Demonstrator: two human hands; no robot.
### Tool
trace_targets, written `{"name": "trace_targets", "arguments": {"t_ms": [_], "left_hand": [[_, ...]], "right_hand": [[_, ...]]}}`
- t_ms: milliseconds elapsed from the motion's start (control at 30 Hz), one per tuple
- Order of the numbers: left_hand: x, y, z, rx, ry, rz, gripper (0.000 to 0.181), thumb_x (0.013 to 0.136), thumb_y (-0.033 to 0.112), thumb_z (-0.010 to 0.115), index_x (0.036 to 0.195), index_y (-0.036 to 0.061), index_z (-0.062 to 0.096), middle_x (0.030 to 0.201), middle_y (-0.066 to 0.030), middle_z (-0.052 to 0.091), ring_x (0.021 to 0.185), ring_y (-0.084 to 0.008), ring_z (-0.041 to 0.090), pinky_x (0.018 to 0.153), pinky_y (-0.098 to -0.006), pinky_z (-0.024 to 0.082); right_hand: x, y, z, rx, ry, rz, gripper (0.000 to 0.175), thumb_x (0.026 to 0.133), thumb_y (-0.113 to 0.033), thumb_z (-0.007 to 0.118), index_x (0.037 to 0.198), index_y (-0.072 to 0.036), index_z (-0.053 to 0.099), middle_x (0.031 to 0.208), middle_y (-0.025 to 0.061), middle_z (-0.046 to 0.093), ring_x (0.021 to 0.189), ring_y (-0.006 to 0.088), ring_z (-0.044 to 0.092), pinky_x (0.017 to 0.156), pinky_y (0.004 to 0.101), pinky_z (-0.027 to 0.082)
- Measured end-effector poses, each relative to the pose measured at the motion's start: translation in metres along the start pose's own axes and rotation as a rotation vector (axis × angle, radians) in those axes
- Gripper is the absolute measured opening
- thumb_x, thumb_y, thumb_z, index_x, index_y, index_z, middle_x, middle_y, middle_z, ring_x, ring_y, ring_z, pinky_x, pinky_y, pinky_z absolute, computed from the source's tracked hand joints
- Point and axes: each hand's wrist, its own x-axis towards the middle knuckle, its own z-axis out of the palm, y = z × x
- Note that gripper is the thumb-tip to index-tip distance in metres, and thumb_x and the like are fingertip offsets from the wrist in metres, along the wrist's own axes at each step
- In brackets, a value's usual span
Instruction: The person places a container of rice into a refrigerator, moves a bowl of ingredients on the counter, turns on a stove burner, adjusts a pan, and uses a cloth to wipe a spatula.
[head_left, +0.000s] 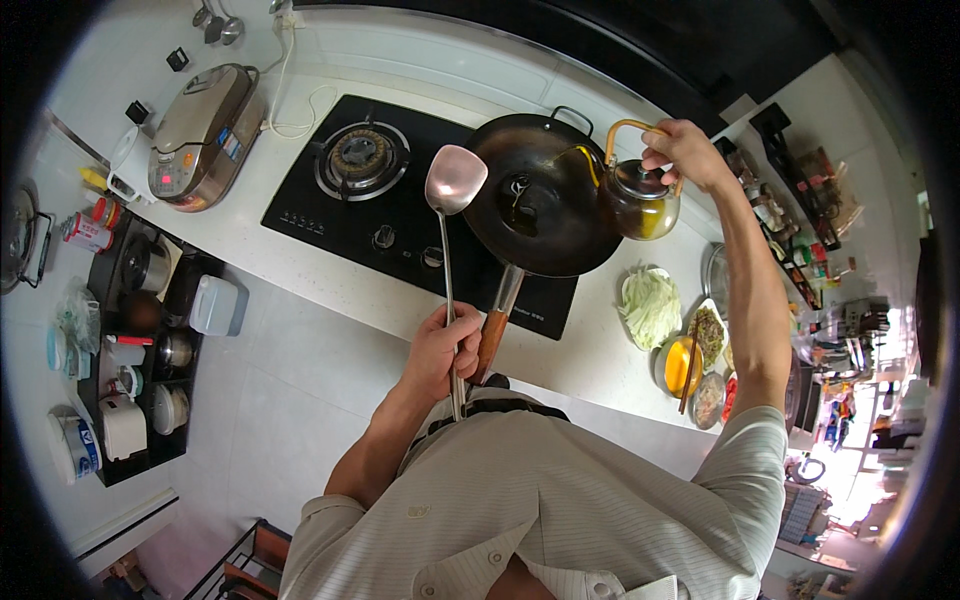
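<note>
My left hand (448, 346) grips the long handle of a metal wok spatula (454, 181), whose blade is raised left of the wok. By the bail handle, my right hand (684, 156) holds a glass oil pot (637, 202) tilted over the wok's right rim. Yellow oil runs from its spout into the dark wok (577, 225), and a small pool of oil (523, 219) lies at the bottom. The wok sits on the right burner of a black glass gas cooktop (330, 236). Its wooden handle (491, 339) points towards my body, close beside my left hand.
The left burner (362, 154) is bare. A rice cooker (204, 139) stands at the counter's left. To the right are shredded cabbage (651, 309), a bowl of beaten egg (669, 367) with chopsticks (688, 367) across it, and small dishes. A spice rack (787, 202) hangs on the right wall.
</note>
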Motion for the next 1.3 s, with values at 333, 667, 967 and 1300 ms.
{"name": "trace_targets", "arguments": {"t_ms": [333, 667, 967, 1300], "left_hand": [[0.001, -0.004, 0.011, 0.0, 0.012, -0.016, 0.009, 0.099, 0.012, 0.056, 0.093, 0.0074, 0.051, 0.062, -0.0009, 0.051, 0.042, -0.0072, 0.038, 0.038, -0.0235, 0.029], [0.0, -0.006, 0.02, 0.057, -0.048, 0.002, 0.015, 0.098, 0.013, 0.055, 0.085, 0.0077, 0.052, 0.061, -0.0003, 0.051, 0.041, -0.0078, 0.04, 0.038, -0.0243, 0.031], [-0.002, -0.004, 0.018, 0.072, -0.014, -0.015, 0.01, 0.098, 0.014, 0.056, 0.091, 0.0081, 0.051, 0.06, -0.0008, 0.05, 0.041, -0.0084, 0.039, 0.038, -0.0247, 0.029], [-0.006, -0.001, 0.016, 0.068, -0.015, -0.013, 0.01, 0.098, 0.014, 0.056, 0.093, 0.0077, 0.05, 0.06, -0.0009, 0.049, 0.041, -0.0082, 0.039, 0.038, -0.0251, 0.03]], "right_hand": [[-0.019, 0.04, -0.019, -0.008, 0.051, 0.063, 0.035, 0.099, -0.025, 0.059, 0.106, 0.009, 0.062, 0.08, 0.0098, 0.067, 0.069, 0.0127, 0.067, 0.046, 0.0231, 0.053], [-0.063, 0.06, -0.018, 0.051, 0.02, 0.123, 0.031, 0.101, -0.022, 0.057, 0.106, 0.008, 0.06, 0.08, 0.0104, 0.066, 0.061, 0.0132, 0.066, 0.046, 0.0231, 0.052], [-0.094, 0.048, -0.002, 0.132, -0.042, 0.116, 0.029, 0.101, -0.022, 0.057, 0.107, 0.007, 0.058, 0.08, 0.0083, 0.064, 0.059, 0.0112, 0.066, 0.047, 0.022, 0.052], [-0.101, 0.026, 0.013, 0.089, -0.067, 0.056, 0.028, 0.101, -0.022, 0.058, 0.104, 0.005, 0.059, 0.079, 0.0066, 0.065, 0.056, 0.0097, 0.064, 0.043, 0.0214, 0.048]]}}
